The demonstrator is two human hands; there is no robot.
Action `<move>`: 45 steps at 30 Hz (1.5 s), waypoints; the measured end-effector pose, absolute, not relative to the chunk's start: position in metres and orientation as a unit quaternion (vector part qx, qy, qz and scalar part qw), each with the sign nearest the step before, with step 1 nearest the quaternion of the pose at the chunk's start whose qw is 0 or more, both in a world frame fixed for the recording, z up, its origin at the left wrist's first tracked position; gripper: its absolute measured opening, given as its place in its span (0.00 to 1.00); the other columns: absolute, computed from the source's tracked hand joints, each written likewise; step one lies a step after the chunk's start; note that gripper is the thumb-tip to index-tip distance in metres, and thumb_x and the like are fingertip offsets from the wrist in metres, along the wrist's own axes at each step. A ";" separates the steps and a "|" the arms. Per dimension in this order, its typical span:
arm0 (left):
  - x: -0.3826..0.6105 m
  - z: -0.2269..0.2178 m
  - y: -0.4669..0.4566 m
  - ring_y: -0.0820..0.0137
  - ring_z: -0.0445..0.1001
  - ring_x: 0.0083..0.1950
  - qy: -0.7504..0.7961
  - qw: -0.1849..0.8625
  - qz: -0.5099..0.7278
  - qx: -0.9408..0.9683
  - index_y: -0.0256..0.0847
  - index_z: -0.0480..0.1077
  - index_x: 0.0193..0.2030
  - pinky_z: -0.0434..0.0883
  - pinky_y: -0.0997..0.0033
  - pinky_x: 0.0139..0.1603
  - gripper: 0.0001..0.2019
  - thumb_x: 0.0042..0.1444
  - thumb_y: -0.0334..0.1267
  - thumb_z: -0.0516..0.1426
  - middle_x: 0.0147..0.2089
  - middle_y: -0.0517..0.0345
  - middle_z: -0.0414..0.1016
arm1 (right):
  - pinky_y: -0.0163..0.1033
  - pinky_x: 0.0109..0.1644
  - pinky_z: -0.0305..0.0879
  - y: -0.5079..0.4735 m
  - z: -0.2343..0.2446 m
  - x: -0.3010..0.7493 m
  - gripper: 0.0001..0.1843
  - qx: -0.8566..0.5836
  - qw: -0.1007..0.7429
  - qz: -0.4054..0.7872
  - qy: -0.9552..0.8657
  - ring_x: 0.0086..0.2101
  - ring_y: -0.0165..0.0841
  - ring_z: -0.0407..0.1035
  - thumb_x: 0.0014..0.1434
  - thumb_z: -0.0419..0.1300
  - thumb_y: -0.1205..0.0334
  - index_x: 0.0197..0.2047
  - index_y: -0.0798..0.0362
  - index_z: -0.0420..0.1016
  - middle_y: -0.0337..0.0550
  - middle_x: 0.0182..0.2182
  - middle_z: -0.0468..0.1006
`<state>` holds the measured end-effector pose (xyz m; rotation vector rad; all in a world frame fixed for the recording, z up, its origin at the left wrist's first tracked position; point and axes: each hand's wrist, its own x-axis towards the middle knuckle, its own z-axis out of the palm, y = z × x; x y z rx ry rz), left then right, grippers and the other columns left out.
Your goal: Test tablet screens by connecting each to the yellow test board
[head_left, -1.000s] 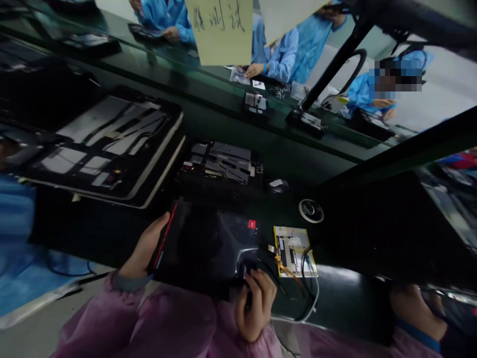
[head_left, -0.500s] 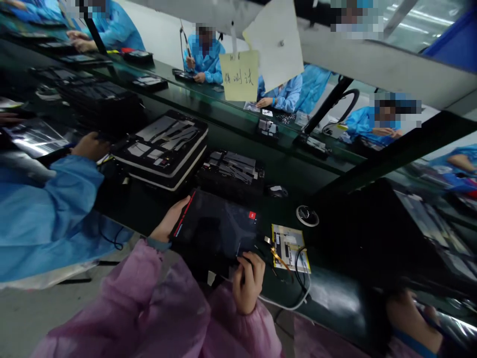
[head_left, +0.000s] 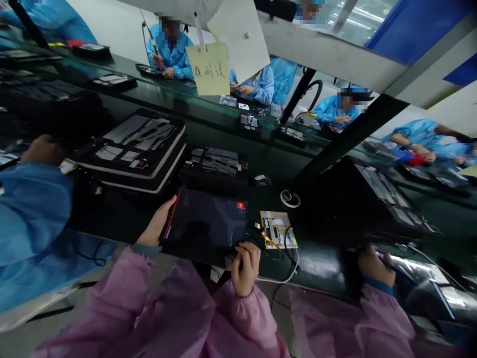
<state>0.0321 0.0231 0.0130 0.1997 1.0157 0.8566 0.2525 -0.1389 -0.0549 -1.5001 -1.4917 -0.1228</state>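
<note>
A dark tablet point(head_left: 208, 219), with a red strip along its left side and a small red square at its upper right, is tilted in front of me over the bench edge. My left hand point(head_left: 158, 223) grips its left side, the thumb lying along the edge. At the lower right corner my right hand point(head_left: 246, 266) is closed with curled fingers; what they pinch there is too dark to make out. Right of the tablet lies a flat battery-like panel point(head_left: 278, 223) with yellow edges, an orange flex cable point(head_left: 271, 240) and a dark cable loop on it.
Foam trays point(head_left: 139, 141) holding parts are stacked at left, with a smaller tray point(head_left: 214, 161) behind the tablet. A tape roll point(head_left: 290, 198) and a big black stack point(head_left: 335, 209) stand at right. Co-workers' hands point(head_left: 44, 149) work on both sides. A yellow note point(head_left: 208, 69) hangs overhead.
The view has swung to the right, so everything sits further left in the picture. My hands keep nearly the same places on the tablet.
</note>
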 end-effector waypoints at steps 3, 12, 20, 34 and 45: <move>0.032 0.010 0.023 0.60 0.81 0.37 0.464 0.784 0.401 0.093 0.34 0.73 0.49 0.78 0.60 0.41 0.16 0.62 0.41 0.53 0.39 0.47 0.81 | 0.48 0.47 0.66 -0.138 -0.052 0.252 0.13 -0.613 0.495 -0.053 -0.614 0.45 0.37 0.65 0.59 0.50 0.76 0.41 0.54 0.71 0.46 0.40 0.72; 0.030 0.014 0.022 0.58 0.80 0.39 0.489 0.759 0.410 0.128 0.38 0.74 0.48 0.78 0.59 0.40 0.13 0.59 0.39 0.56 0.41 0.49 0.81 | 0.48 0.47 0.66 -0.137 -0.051 0.252 0.12 -0.619 0.489 -0.046 -0.613 0.44 0.37 0.66 0.59 0.50 0.74 0.40 0.54 0.72 0.47 0.40 0.72; 0.028 0.001 0.026 0.60 0.79 0.45 0.532 0.680 0.452 0.223 0.41 0.75 0.46 0.76 0.66 0.44 0.12 0.56 0.36 0.59 0.44 0.55 0.80 | 0.46 0.47 0.65 -0.142 -0.041 0.256 0.12 -0.643 0.492 -0.006 -0.587 0.45 0.36 0.65 0.60 0.50 0.75 0.40 0.54 0.72 0.46 0.41 0.72; 0.022 -0.009 0.026 0.58 0.78 0.46 0.534 0.680 0.430 0.260 0.43 0.73 0.51 0.76 0.64 0.44 0.21 0.50 0.45 0.64 0.45 0.55 0.80 | 0.48 0.48 0.65 -0.142 -0.049 0.261 0.14 -0.660 0.476 -0.019 -0.581 0.45 0.37 0.66 0.59 0.51 0.75 0.42 0.53 0.73 0.46 0.41 0.72; 0.025 -0.004 0.026 0.57 0.78 0.46 0.545 0.677 0.428 0.248 0.42 0.74 0.50 0.76 0.64 0.43 0.19 0.51 0.42 0.63 0.43 0.54 0.80 | 0.54 0.51 0.64 -0.145 -0.048 0.262 0.19 -0.656 0.404 -0.044 -0.636 0.52 0.44 0.62 0.60 0.52 0.69 0.53 0.50 0.73 0.51 0.50 0.68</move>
